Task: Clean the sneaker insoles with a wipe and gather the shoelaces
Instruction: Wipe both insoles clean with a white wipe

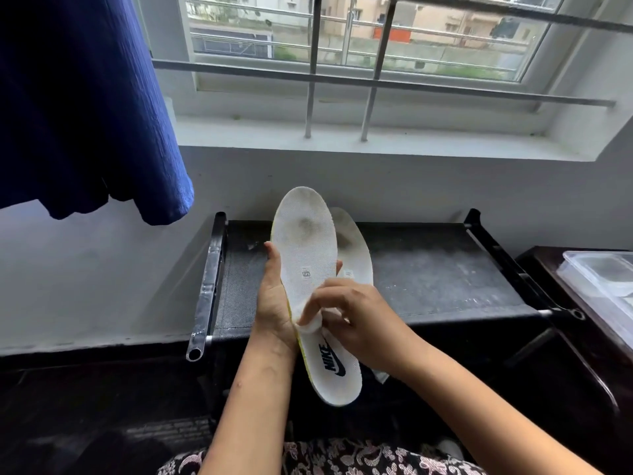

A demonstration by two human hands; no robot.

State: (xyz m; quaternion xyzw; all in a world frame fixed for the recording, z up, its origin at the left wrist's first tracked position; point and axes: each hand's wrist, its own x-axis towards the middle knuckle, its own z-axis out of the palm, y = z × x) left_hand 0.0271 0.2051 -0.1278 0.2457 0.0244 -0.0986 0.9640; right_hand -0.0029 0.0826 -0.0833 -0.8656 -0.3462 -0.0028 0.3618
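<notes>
Because the left hand (pixel 274 305) grips both insoles (pixel 305 248) upright as a backing, the right hand (pixel 354 313), pinching the wipe (pixel 311 326), can press on the front one.

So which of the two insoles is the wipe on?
The front insole, with the NIKE print at its heel; the wipe touches it. The other insole stands behind.

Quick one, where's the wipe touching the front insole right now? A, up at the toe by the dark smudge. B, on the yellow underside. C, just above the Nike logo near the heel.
C: the right hand presses the wipe onto the front insole just above its logo, well below the dark smudge near the toe.
</notes>
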